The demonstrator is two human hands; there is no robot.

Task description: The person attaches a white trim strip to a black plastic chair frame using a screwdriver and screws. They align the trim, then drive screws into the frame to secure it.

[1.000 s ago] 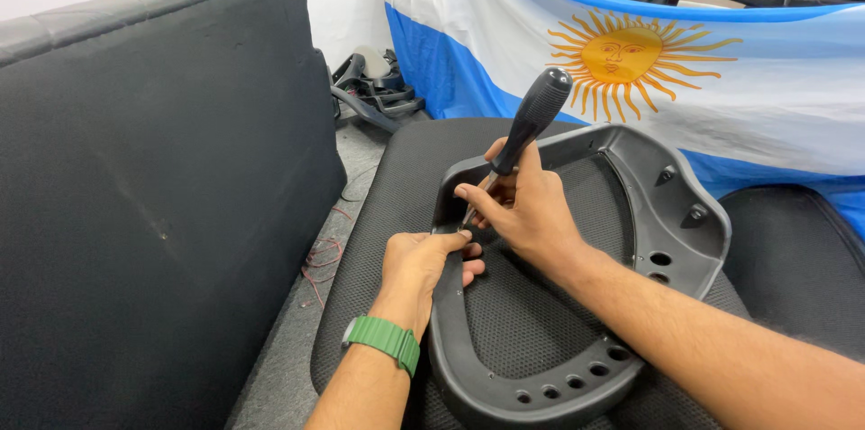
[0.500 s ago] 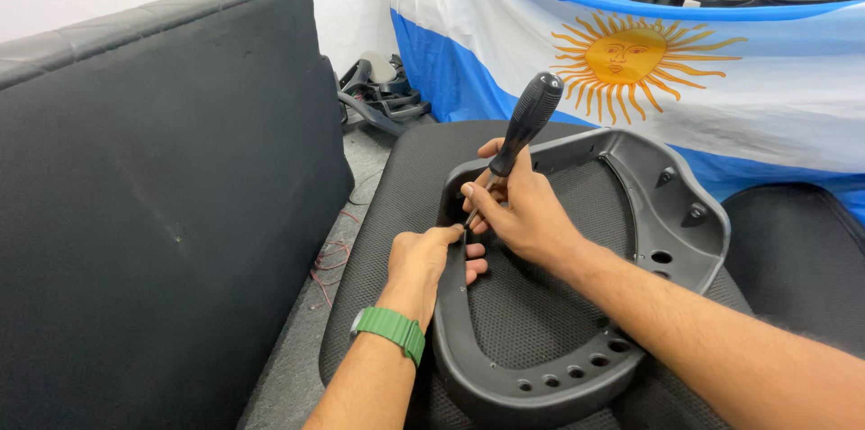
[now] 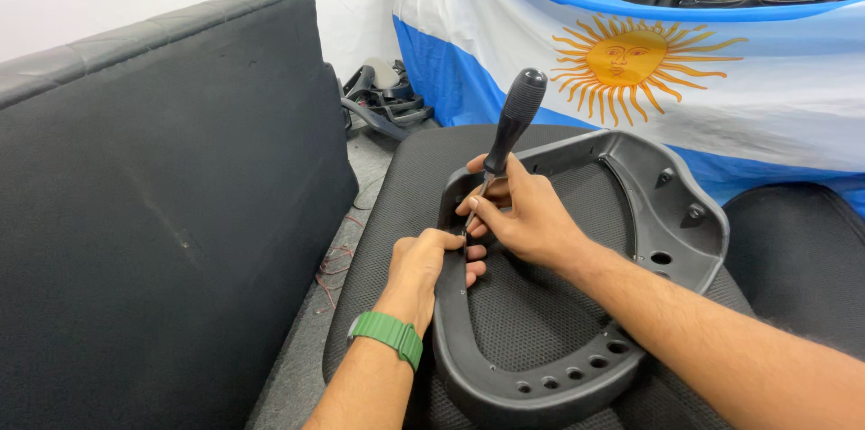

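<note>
My right hand (image 3: 527, 218) gripped the screwdriver (image 3: 506, 137) upright at twelve o'clock, while my left hand (image 3: 431, 260) clasped the frame (image 3: 671, 214) to steady it.

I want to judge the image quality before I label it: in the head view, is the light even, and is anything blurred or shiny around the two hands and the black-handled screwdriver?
Head view: light is soft and even; the black-handled screwdriver, right hand and left hand are sharp; the black plastic seat frame shows faint sheen, no strong glare; shadows are weak.
</note>
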